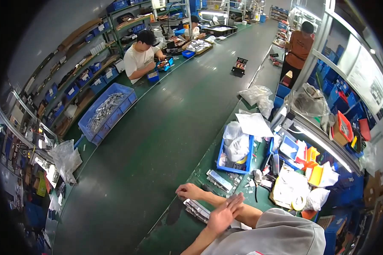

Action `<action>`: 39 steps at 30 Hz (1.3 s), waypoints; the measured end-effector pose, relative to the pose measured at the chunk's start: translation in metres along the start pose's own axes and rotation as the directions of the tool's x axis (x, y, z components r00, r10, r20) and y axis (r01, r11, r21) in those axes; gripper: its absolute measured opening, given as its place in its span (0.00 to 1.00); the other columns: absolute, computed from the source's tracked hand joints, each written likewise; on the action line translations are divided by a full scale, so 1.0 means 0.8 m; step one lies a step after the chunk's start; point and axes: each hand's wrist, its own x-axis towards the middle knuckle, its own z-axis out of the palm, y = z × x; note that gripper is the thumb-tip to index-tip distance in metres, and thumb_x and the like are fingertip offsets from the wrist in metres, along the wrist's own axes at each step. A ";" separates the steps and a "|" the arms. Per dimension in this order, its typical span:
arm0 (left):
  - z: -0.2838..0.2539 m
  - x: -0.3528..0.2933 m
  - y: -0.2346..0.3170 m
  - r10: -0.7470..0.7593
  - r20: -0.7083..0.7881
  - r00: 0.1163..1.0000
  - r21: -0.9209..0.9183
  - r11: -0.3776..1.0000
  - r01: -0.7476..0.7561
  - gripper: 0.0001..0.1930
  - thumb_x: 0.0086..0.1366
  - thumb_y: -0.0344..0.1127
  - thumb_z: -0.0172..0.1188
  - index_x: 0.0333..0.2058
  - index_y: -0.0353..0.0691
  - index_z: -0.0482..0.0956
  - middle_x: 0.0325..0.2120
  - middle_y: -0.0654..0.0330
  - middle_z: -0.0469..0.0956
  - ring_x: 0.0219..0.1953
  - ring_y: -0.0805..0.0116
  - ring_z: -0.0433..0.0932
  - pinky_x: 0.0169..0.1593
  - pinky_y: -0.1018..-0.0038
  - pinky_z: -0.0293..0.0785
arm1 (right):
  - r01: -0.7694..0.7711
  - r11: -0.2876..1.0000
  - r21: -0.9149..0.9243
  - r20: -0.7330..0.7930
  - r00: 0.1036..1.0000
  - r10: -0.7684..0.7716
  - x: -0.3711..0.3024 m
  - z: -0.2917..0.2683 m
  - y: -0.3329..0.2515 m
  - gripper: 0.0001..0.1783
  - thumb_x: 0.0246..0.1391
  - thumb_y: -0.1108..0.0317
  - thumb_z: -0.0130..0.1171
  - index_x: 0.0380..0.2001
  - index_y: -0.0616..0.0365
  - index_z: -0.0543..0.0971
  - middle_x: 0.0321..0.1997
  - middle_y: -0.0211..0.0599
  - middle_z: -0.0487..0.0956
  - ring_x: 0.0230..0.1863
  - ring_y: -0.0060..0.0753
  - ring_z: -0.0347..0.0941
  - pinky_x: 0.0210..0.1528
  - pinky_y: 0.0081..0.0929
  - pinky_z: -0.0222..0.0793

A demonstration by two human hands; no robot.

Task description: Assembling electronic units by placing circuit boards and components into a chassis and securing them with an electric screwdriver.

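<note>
My right forearm reaches leftward over the bench, and my right hand [190, 191] is curled at the bench's edge. Its fingers point down, and anything inside them is hidden. Across that forearm lies my left hand [225, 214], its fingers stretched out flat with nothing in them. Below my right wrist is a row of pale grey rectangular parts [196, 210], partly covered by my arms. A similar long, light-coloured part [219, 180] lies farther along the bench, with small loose pieces beside it.
A blue bin [221, 159] of plastic bags, a white sheet [254, 124] and a cluttered tray [287, 189] line my bench. The green conveyor [157, 157] runs on the left, carrying an open black case [239, 66]. Beyond are a crate [125, 108] of metal parts and several co-workers [140, 59].
</note>
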 end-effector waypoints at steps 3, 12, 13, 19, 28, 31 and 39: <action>-0.002 0.039 0.012 0.003 0.065 0.998 -0.099 0.995 0.003 0.33 0.77 0.45 0.47 0.73 0.31 0.55 0.77 0.49 0.47 0.79 0.55 0.45 0.78 0.57 0.47 | -0.072 0.965 0.252 0.034 0.997 0.066 0.029 -0.035 -0.002 0.12 0.67 0.65 0.58 0.44 0.60 0.84 0.33 0.33 0.85 0.32 0.22 0.80 0.35 0.24 0.77; -0.024 0.125 0.075 0.242 -0.218 0.945 0.172 0.963 -0.207 0.31 0.77 0.43 0.47 0.70 0.27 0.56 0.72 0.42 0.58 0.74 0.49 0.58 0.77 0.56 0.52 | -0.217 0.766 0.604 0.065 0.972 0.225 0.076 -0.151 0.015 0.16 0.69 0.65 0.57 0.54 0.61 0.81 0.40 0.34 0.85 0.37 0.21 0.80 0.38 0.21 0.75; -0.033 0.127 0.082 0.295 -0.285 0.912 0.280 0.936 -0.215 0.29 0.77 0.41 0.46 0.69 0.27 0.58 0.70 0.42 0.63 0.72 0.47 0.62 0.76 0.55 0.54 | -0.219 0.774 0.594 0.064 0.972 0.226 0.082 -0.165 0.018 0.16 0.69 0.65 0.56 0.54 0.62 0.81 0.40 0.34 0.85 0.37 0.21 0.80 0.38 0.21 0.75; -0.127 0.042 0.115 0.482 -0.510 0.712 0.441 0.858 -0.265 0.21 0.78 0.37 0.47 0.62 0.30 0.68 0.60 0.45 0.76 0.63 0.53 0.75 0.67 0.59 0.70 | -0.113 0.803 0.586 -0.065 0.981 0.185 0.133 -0.298 0.032 0.15 0.66 0.69 0.57 0.52 0.63 0.82 0.39 0.34 0.85 0.33 0.22 0.80 0.35 0.21 0.76; -0.158 0.109 0.057 0.302 -0.805 0.510 0.479 0.839 0.259 0.16 0.75 0.38 0.57 0.51 0.31 0.79 0.45 0.51 0.85 0.47 0.61 0.86 0.51 0.68 0.83 | 0.080 0.945 0.318 -0.313 0.949 0.025 0.214 -0.552 0.040 0.12 0.67 0.68 0.56 0.47 0.63 0.82 0.34 0.32 0.84 0.30 0.18 0.78 0.29 0.18 0.72; -0.166 0.155 0.049 0.273 -0.705 0.654 0.643 0.636 0.428 0.14 0.75 0.36 0.58 0.50 0.31 0.80 0.43 0.52 0.86 0.45 0.65 0.86 0.49 0.73 0.81 | 0.030 0.973 0.230 -0.395 0.916 0.065 0.246 -0.628 0.054 0.12 0.66 0.68 0.56 0.46 0.63 0.83 0.33 0.31 0.84 0.29 0.18 0.78 0.28 0.18 0.73; -0.194 0.221 0.121 0.299 -0.652 0.697 0.758 0.230 0.611 0.14 0.74 0.36 0.60 0.49 0.30 0.81 0.41 0.52 0.87 0.44 0.67 0.87 0.50 0.74 0.80 | -0.169 0.973 -0.155 -0.646 0.763 0.029 0.304 -0.803 0.193 0.15 0.55 0.69 0.56 0.40 0.65 0.85 0.26 0.38 0.84 0.24 0.25 0.80 0.30 0.25 0.77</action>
